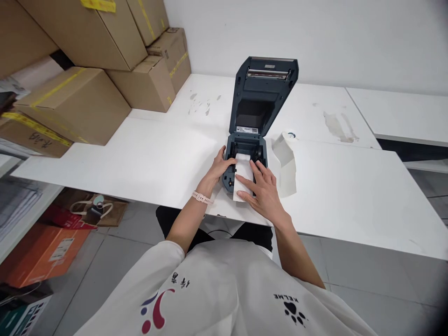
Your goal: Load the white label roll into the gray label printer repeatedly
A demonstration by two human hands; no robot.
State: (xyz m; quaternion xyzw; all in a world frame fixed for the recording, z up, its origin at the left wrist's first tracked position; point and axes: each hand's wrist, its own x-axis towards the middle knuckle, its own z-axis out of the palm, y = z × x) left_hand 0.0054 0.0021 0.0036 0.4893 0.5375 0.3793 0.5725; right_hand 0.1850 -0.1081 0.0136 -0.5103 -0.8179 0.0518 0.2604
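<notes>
A dark grey-blue label printer stands on the white table with its lid raised. A white label strip runs from the printer's inside out over its front edge. My left hand is at the printer's left side, its thumb reaching over the wall to the strip's left edge and its fingers along the outer wall, partly hidden. Across the strip lies my right hand, fingers spread, with fingertips and thumb touching the paper. Beside the printer on the right lies a loose, partly unrolled paper roll.
Cardboard boxes are stacked at the left end of the white table, against the wall. Below, on the left, an orange box sits near the floor. A second white tabletop adjoins at the right.
</notes>
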